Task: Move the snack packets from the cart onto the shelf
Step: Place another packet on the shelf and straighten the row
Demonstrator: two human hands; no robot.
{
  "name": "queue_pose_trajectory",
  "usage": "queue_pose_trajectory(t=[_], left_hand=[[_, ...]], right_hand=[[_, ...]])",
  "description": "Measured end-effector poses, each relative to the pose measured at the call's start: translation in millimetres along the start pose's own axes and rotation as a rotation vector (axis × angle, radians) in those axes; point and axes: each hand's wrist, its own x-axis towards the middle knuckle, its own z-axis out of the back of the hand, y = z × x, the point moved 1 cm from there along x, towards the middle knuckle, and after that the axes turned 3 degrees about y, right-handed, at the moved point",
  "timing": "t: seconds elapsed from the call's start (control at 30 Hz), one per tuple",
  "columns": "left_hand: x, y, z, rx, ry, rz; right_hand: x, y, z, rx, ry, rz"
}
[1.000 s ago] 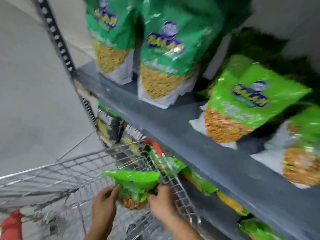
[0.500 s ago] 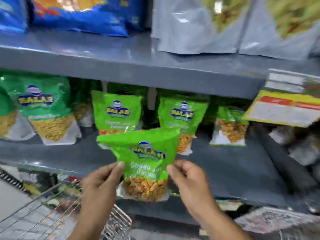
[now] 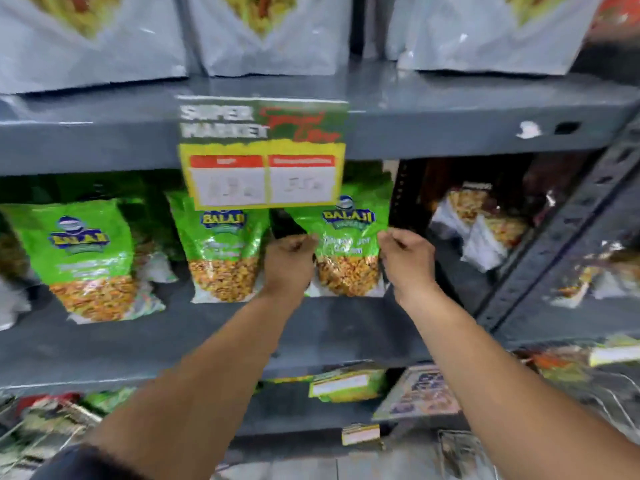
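A green snack packet [image 3: 348,247] stands upright on the grey shelf [image 3: 346,327], near the right end of the green row. My left hand [image 3: 289,263] pinches its left edge and my right hand [image 3: 408,259] pinches its right edge. Its bottom rests on or just above the shelf board; I cannot tell which. Two more green packets of the same kind stand to its left, one in the middle [image 3: 223,247] and one further left [image 3: 91,261]. The cart is barely in view, with wire showing at the bottom left [image 3: 38,441].
A yellow and green price sign [image 3: 263,152] hangs from the upper shelf edge, just above the held packet. Silver bags [image 3: 270,32] fill the top shelf. A slotted upright post [image 3: 557,237] stands to the right, with clear-and-white snack bags [image 3: 485,230] behind it.
The packet was lifted out of the cart, carried up and rightward, then pushed deep onto the shelf under the price sign. Both arms are now stretched forward.
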Motion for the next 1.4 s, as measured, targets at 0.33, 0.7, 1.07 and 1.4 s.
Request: queue_pose_trajectory(t=[0.33, 0.7, 1.07, 1.4], left_hand=[[19.2, 11.3, -37.9, 0.012, -0.060, 0.098], [10.7, 70.2, -11.7, 0.260, 0.319, 0.005], [6.4, 73.1, -8.9, 0.656, 0.277, 0.056], [-5.8, 54.5, -16.2, 0.848, 0.205, 0.002]], right_hand=[[36.1, -15.9, 7.1, -0.062, -0.025, -0.121], [52.7, 47.8, -9.5, -0.169, -0.080, 0.146], [90.6, 67.5, -16.1, -1.212, 0.453, 0.497], [102.1, 59.3, -12.2, -1.162, 0.121, 0.514]])
